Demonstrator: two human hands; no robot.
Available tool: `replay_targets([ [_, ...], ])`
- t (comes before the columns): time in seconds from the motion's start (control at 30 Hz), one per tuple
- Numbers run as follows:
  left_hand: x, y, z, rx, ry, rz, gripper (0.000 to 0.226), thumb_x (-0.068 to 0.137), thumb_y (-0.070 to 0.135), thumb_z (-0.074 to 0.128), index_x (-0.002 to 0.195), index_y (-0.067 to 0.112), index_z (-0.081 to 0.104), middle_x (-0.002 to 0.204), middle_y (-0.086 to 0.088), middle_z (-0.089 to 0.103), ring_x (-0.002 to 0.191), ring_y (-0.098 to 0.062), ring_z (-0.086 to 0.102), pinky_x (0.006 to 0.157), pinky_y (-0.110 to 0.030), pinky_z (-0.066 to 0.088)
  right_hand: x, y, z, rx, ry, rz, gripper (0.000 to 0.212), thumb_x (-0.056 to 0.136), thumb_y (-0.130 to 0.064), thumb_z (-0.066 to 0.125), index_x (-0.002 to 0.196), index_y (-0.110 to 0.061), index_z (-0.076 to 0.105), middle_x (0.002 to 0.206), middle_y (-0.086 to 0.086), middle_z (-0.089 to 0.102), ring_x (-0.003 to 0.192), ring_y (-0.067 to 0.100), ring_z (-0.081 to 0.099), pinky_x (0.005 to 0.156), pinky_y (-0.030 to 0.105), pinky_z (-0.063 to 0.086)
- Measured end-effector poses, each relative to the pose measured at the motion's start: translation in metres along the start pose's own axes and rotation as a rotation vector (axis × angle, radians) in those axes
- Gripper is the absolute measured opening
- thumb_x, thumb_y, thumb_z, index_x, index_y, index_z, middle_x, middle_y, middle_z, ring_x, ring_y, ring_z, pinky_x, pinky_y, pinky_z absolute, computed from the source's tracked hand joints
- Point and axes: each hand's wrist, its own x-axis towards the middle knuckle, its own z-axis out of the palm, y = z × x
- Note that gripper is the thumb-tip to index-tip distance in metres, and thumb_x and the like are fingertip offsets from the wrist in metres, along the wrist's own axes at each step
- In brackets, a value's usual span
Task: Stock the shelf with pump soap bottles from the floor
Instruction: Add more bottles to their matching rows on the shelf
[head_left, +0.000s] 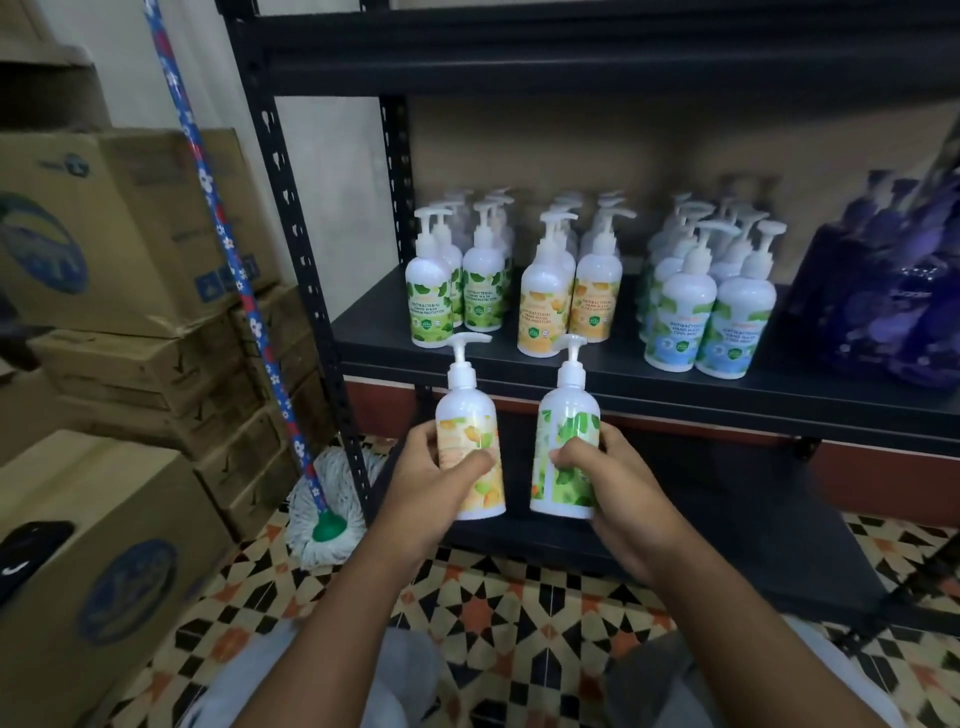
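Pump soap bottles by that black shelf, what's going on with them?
A person is stocking the black metal shelf. The left hand grips a white pump bottle with a yellow label, the right hand a white pump bottle with a green label, both upright before the shelf edge, not yet set down. Green-, yellow- and blue-labelled bottles already stand on it in rows.

Floor (519, 613): patterned tiles in black, cream and orange, in a geometric star design. Left rear wall (332, 171): plain off-white. The black metal shelf unit (675, 384) has perforated uprights and stands before a tan back wall (597, 140). Brown cardboard cartons (130, 234), some dented, are stacked along the left side. A string mop (231, 244) with a blue floral handle leans beside the upright. Lighting is soft and even.
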Motion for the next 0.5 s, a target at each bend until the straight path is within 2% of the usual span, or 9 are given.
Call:
replay_targets([
  [0.1, 0.0003, -0.0009, -0.001, 0.025, 0.016, 0.06, 0.047, 0.079, 0.026, 0.085, 0.119, 0.024, 0.061, 0.102, 0.005, 0.075, 0.082, -0.005, 0.074, 0.063, -0.02, 0.057, -0.0001, 0.0017, 0.0006, -0.093, 0.02, -0.05, 0.048, 0.086, -0.012, 0.074, 0.126, -0.028, 0.054, 0.115, 0.007, 0.071, 0.101, 0.023, 0.072, 0.085, 0.045, 0.061],
  [0.2, -0.0016, 0.0012, 0.001, 0.063, 0.016, 0.085, 0.04, 0.077, 0.027, 0.086, 0.112, 0.022, 0.066, 0.095, 0.002, 0.075, 0.077, -0.006, 0.073, 0.058, -0.017, 0.054, -0.0004, 0.0017, 0.0, -0.167, 0.045, -0.076, 0.051, 0.084, -0.018, 0.078, 0.129, -0.027, 0.053, 0.113, 0.001, 0.071, 0.099, 0.017, 0.072, 0.078, 0.034, 0.059],
  [0.27, -0.0021, 0.0007, 0.0021, 0.061, 0.019, 0.089, 0.036, 0.078, 0.028, 0.085, 0.109, 0.025, 0.066, 0.094, 0.001, 0.074, 0.075, -0.006, 0.073, 0.056, -0.016, 0.053, -0.0009, 0.001, 0.0001, -0.193, 0.05, -0.082, 0.052, 0.082, -0.023, 0.081, 0.128, -0.023, 0.057, 0.111, 0.001, 0.072, 0.096, 0.015, 0.073, 0.078, 0.032, 0.059],
  [0.37, -0.0026, 0.0002, 0.0041, 0.063, 0.039, 0.093, 0.028, 0.082, 0.032, 0.081, 0.104, 0.028, 0.063, 0.095, 0.002, 0.072, 0.076, -0.006, 0.072, 0.059, -0.02, 0.054, -0.0023, -0.0004, 0.0009, -0.185, 0.071, -0.094, 0.052, 0.08, -0.024, 0.083, 0.126, -0.023, 0.058, 0.108, 0.0, 0.073, 0.094, 0.014, 0.073, 0.076, 0.029, 0.058],
  [0.5, -0.0035, -0.0003, 0.0081, 0.018, 0.024, 0.081, 0.031, 0.086, 0.035, 0.077, 0.109, 0.027, 0.057, 0.102, -0.004, 0.072, 0.087, -0.019, 0.075, 0.072, -0.036, 0.062, -0.0054, -0.0028, 0.0023, -0.179, 0.111, -0.148, 0.057, 0.078, -0.023, 0.086, 0.125, -0.027, 0.054, 0.109, -0.004, 0.07, 0.094, 0.01, 0.07, 0.071, 0.023, 0.054],
])
